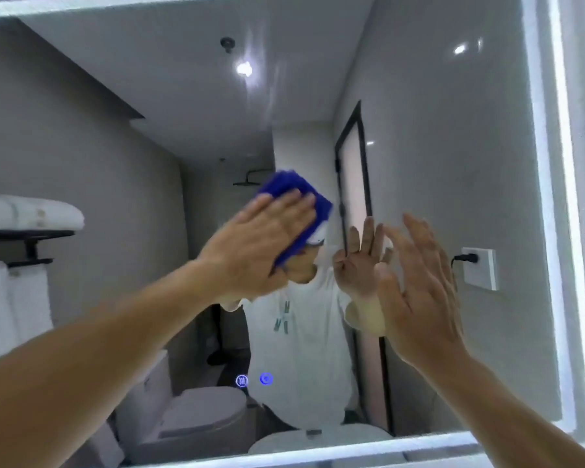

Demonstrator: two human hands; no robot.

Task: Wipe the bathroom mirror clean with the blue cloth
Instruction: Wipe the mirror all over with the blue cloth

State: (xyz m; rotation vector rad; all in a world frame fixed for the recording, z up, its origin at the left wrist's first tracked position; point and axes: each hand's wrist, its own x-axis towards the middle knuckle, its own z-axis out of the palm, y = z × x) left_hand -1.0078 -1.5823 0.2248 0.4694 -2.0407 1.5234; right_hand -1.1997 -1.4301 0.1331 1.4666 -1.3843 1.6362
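Wiping is the step in hand, seen from the head camera: the left hand (260, 244) lies flat, fingers straight, pressing the blue cloth (313, 206) against the mirror (436, 146) near its middle; the right hand (419, 285) is spread open just right of it, holding nothing; whether it touches the glass I cannot tell; the next move probably calls for even pressure while sweeping the cloth out toward the lit right edge (554, 197).

Smooth grey walls (81, 146) meet a white ceiling (183, 79), where a round recessed spotlight (244, 69) glows at 12 o'clock. Folded white towels (31, 212) lie on a black metal rack (24, 235) at 9 o'clock. A white ceramic toilet (200, 410) sits at 7 o'clock, a black-framed frosted glass door (353, 170) at 1 o'clock, and a white wall socket (480, 268) at 3 o'clock.
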